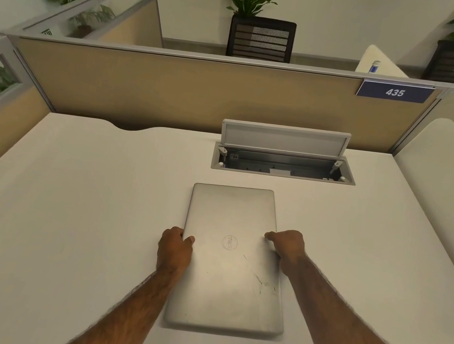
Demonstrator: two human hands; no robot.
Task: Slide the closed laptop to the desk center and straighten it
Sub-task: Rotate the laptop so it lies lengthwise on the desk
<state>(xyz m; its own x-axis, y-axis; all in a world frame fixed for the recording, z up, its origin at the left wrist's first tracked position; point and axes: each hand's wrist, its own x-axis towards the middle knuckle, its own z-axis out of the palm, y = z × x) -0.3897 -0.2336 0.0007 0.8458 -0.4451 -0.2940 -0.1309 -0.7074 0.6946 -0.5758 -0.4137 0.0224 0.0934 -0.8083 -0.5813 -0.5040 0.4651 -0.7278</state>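
Note:
A closed silver laptop [231,258] lies flat on the white desk [72,210], near the middle, its long side running away from me and its edges about square with the desk. My left hand [175,248] grips its left edge, thumb on the lid. My right hand [286,246] grips its right edge, fingers curled over the rim. Both hands sit at about the laptop's mid-length.
An open cable tray [284,164] with its raised lid [285,139] is set into the desk just beyond the laptop. A tan partition [173,91] with a sign reading 435 [395,92] closes the back. A white side panel [443,169] stands at the right.

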